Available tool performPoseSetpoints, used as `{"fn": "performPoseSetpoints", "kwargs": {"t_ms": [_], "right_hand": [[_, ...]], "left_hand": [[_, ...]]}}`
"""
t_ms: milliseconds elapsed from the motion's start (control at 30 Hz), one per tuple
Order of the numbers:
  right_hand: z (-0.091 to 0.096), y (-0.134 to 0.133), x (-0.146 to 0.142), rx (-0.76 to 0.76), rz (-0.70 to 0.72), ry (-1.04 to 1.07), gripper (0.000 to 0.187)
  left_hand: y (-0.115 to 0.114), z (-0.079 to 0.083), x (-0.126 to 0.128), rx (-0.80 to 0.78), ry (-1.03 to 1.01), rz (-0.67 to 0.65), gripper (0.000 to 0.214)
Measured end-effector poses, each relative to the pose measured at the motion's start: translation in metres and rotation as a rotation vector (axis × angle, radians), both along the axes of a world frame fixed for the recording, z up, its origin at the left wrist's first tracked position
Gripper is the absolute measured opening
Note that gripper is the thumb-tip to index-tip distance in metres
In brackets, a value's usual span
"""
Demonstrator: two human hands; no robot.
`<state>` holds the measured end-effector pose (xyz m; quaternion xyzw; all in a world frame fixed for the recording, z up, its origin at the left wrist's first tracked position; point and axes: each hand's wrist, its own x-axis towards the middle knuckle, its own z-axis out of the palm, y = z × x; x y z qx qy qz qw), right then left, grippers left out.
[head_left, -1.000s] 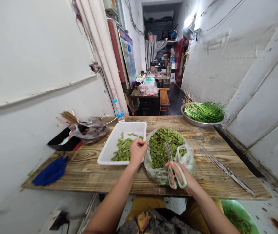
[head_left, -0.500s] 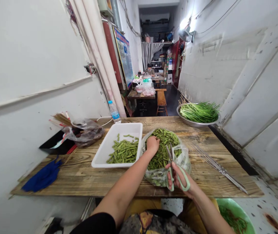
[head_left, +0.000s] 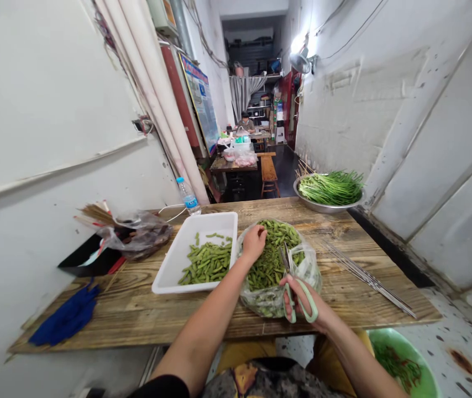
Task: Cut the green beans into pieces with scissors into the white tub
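My left hand point(head_left: 253, 242) reaches into a clear plastic bag point(head_left: 277, 298) full of green soybean pods point(head_left: 275, 249), fingers curled down among the pods. My right hand point(head_left: 306, 304) grips green-handled scissors point(head_left: 296, 287) at the bag's near edge, blades pointing away over the pods. A white rectangular tray point(head_left: 169, 268) to the left of the bag holds several trimmed pods point(head_left: 208, 262). Everything rests on a wooden table point(head_left: 145, 309).
A metal bowl of green chives point(head_left: 330, 189) sits at the far right, metal skewers point(head_left: 364, 276) lie right of the bag. A water bottle point(head_left: 187, 196), a black tray with a plastic bag point(head_left: 136, 235) and a blue cloth point(head_left: 66, 318) are on the left. A green basin point(head_left: 402, 365) stands below. A person sits far down the corridor.
My left hand moved from over the white tray to the right into the bag of pods. The right hand with the scissors stayed by the bag.
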<state>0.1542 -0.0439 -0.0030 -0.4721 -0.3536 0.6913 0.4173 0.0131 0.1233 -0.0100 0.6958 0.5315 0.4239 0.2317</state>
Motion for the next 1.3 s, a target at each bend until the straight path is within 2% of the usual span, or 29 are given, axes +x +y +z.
{"fn": "performPoseSetpoints", "kwargs": {"t_ms": [167, 300, 467, 633, 767, 900, 967, 1067, 1167, 1233, 1300], "right_hand": [[-0.001, 0.005, -0.001, 0.011, -0.016, -0.151, 0.044], [-0.002, 0.010, -0.008, 0.102, 0.029, -0.246, 0.042], [-0.001, 0.011, -0.011, 0.133, 0.052, -0.292, 0.043], [0.001, 0.011, -0.001, 0.204, 0.110, -0.373, 0.042], [0.006, 0.010, 0.002, 0.229, 0.151, -0.395, 0.041], [0.007, 0.009, -0.006, 0.170, 0.122, -0.345, 0.044], [0.005, 0.008, -0.011, 0.127, 0.086, -0.311, 0.046], [0.001, 0.008, -0.015, 0.103, 0.057, -0.241, 0.046], [-0.002, 0.007, -0.015, 0.047, 0.072, -0.065, 0.047], [-0.003, 0.007, -0.015, 0.024, 0.090, 0.020, 0.047], [-0.002, 0.006, -0.016, 0.038, 0.086, 0.018, 0.046]], "left_hand": [[-0.035, 0.012, -0.019, -0.422, -0.268, -0.308, 0.021], [-0.058, 0.021, -0.029, -0.511, -0.277, -0.341, 0.023], [-0.067, 0.029, -0.031, -0.546, -0.236, -0.388, 0.025], [-0.070, 0.032, -0.030, -0.554, -0.267, -0.385, 0.024], [-0.073, 0.038, -0.032, -0.487, -0.195, -0.402, 0.024], [-0.073, 0.040, -0.034, -0.509, -0.181, -0.413, 0.021], [-0.073, 0.039, -0.035, -0.602, -0.267, -0.389, 0.018], [-0.072, 0.035, -0.036, -0.734, -0.570, -0.270, 0.014], [-0.072, 0.032, -0.036, -0.743, -0.850, -0.194, 0.018], [-0.073, 0.030, -0.036, -0.726, -0.919, -0.183, 0.019], [-0.074, 0.030, -0.035, -0.723, -0.939, -0.171, 0.020]]}}
